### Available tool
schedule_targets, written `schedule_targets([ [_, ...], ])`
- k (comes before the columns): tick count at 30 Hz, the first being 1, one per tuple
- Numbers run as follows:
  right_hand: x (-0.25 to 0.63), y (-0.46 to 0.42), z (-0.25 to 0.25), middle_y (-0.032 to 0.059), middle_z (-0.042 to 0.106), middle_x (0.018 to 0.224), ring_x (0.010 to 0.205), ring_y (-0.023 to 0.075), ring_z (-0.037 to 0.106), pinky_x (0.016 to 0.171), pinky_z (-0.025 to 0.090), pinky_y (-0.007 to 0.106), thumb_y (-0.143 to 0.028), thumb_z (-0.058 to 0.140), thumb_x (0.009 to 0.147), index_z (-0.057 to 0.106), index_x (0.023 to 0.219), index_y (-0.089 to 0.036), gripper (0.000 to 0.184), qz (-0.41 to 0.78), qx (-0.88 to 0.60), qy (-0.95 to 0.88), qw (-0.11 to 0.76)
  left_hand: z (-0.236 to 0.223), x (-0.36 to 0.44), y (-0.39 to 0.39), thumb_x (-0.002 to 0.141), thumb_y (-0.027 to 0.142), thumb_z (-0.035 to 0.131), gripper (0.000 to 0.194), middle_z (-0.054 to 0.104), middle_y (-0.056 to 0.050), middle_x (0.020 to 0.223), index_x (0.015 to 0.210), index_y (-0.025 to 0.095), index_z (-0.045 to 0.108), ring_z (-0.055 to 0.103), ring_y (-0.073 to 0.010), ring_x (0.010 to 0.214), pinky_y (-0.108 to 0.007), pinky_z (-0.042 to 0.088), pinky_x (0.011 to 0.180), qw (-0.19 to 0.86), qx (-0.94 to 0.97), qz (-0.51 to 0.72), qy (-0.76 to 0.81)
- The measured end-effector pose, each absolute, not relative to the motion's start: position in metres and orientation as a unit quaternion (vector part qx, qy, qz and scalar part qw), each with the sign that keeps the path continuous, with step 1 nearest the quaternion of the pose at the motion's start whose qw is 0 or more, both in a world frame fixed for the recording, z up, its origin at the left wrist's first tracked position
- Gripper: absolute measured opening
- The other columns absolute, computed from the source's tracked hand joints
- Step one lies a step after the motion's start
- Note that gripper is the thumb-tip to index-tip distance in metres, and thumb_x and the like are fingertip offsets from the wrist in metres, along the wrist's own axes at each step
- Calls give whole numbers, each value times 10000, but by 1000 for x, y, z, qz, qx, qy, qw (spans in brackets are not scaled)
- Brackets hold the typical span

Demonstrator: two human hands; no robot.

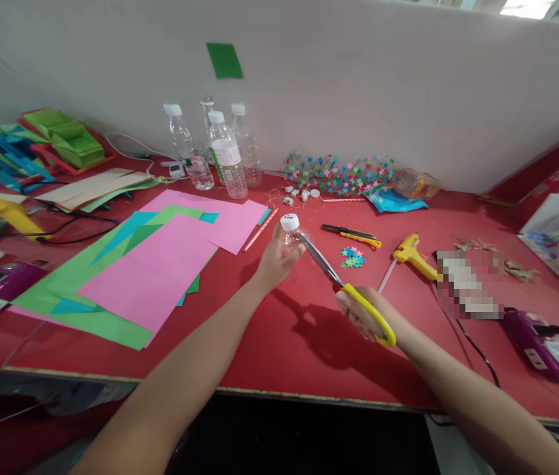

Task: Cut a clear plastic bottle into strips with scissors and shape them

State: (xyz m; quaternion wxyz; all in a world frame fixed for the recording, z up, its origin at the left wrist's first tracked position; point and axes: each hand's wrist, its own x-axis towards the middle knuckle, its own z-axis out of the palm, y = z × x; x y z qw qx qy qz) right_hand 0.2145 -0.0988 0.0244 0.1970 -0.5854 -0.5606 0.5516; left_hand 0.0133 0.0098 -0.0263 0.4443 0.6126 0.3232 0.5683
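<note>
1. The right hand (362,316) grips yellow-handled scissors (327,268) by the loops, leaving the blades pointing toward a capped bottle top (290,223).
2. The left hand (279,260) clasps that bottle top above the red surface (279,356), presumably to steady it beside the blades.
3. Paper stars (353,258) and a utility knife (353,235) lie near, seemingly for easy reach.
4. Bottles (230,158) stand upright near the wall (319,79), probably out of the way.

Scissors (343,287): blades bright metal, handles smooth yellow plastic. At their tip, bottle (289,239) of clear, shiny plastic; cap (289,221) white plastic. Left of scissors, pink sheet (155,270), matt paper. Beneath, tabletop (269,349) smooth, faint sheen.
</note>
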Motion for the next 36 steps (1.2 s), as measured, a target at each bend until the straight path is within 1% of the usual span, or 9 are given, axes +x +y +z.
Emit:
schedule_targets([
  [3, 217, -98, 22, -111, 365, 385, 266, 59, 350, 313, 336, 197, -765, 450, 798, 500, 702, -195, 580, 583, -551, -563, 200, -21, 13, 11, 753, 272, 688, 346, 615, -29, 973, 1055, 226, 525, 610, -171, 912, -335, 482, 878, 460, 592, 576, 325],
  [7, 218, -99, 18, -103, 393, 377, 274, 66, 388, 358, 378, 201, -764, 402, 834, 540, 748, -182, 605, 601, -521, -578, 184, -12, 8, 18, 801, 316, 638, 278, 599, -5, 903, 1022, 233, 491, 622, -138, 764, -331, 527, 757, 500, 466, 642, 347],
  [10, 219, -97, 16, -112, 384, 392, 275, 60, 391, 379, 395, 206, -778, 447, 801, 507, 730, -191, 595, 579, -541, -562, 238, -7, 7, 17, 767, 289, 669, 324, 593, -1, 942, 1027, 244, 479, 648, -137, 808, -339, 542, 787, 549, 417, 647, 326],
  [13, 222, -92, 14, -117, 382, 401, 272, 61, 384, 377, 396, 215, -783, 487, 775, 487, 730, -199, 586, 559, -558, -548, 274, -5, 12, 10, 713, 260, 709, 396, 602, -5, 1000, 1042, 242, 488, 673, -169, 896, -385, 536, 865, 620, 399, 611, 289],
  [16, 224, -89, 11, -113, 372, 399, 277, 66, 377, 358, 365, 212, -765, 506, 781, 492, 725, -199, 569, 555, -562, -554, 261, -6, 16, 4, 720, 260, 698, 384, 615, -11, 1019, 1051, 233, 504, 673, -179, 929, -415, 525, 908, 651, 391, 581, 292],
  [21, 223, -89, 8, -100, 378, 426, 310, 71, 396, 345, 338, 202, -737, 526, 796, 504, 727, -196, 545, 542, -578, -566, 228, -7, 15, 3, 723, 236, 699, 405, 640, -11, 1051, 1068, 245, 487, 667, -168, 928, -405, 540, 897, 652, 393, 573, 303],
  [28, 223, -89, 7, -99, 376, 442, 313, 66, 388, 338, 326, 193, -691, 534, 823, 498, 728, -201, 501, 530, -588, -567, 226, -3, 13, 1, 677, 214, 614, 376, 686, -51, 1010, 1047, 214, 548, 667, -230, 996, -466, 543, 919, 700, 346, 568, 260],
  [32, 222, -89, 7, -103, 363, 428, 308, 68, 383, 334, 328, 192, -686, 522, 829, 501, 731, -201, 495, 530, -598, -556, 227, -4, 12, 1, 720, 327, 644, 350, 682, -48, 1017, 1041, 219, 553, 666, -231, 1022, -469, 523, 953, 713, 359, 551, 243],
  [36, 222, -89, 9, -102, 376, 431, 306, 64, 383, 336, 318, 192, -666, 550, 824, 499, 720, -202, 478, 526, -596, -564, 225, -7, 14, 1, 699, 255, 693, 360, 692, -32, 975, 1030, 221, 553, 678, -210, 959, -440, 536, 934, 708, 332, 559, 277],
])
